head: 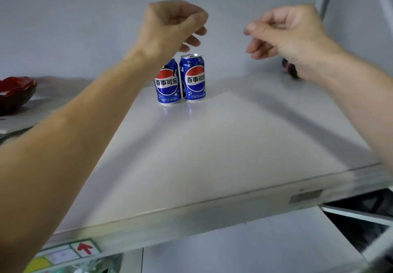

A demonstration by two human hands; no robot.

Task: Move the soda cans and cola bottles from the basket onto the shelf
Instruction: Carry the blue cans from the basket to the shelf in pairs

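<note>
Both bare forearms reach forward and up. The left hand [170, 26] hangs with fingers loosely curled, its grip empty. The right hand [291, 32] is level with it, well apart, fingers half-curled, holding nothing.

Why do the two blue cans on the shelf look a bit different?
The right can shows whole, silver top included; the left can has its top hidden behind the left hand. The left can stands slightly nearer the camera. Both are upright, blue, same label, side by side.

Bare shelf [212, 145] before two cans [180, 79]
</note>
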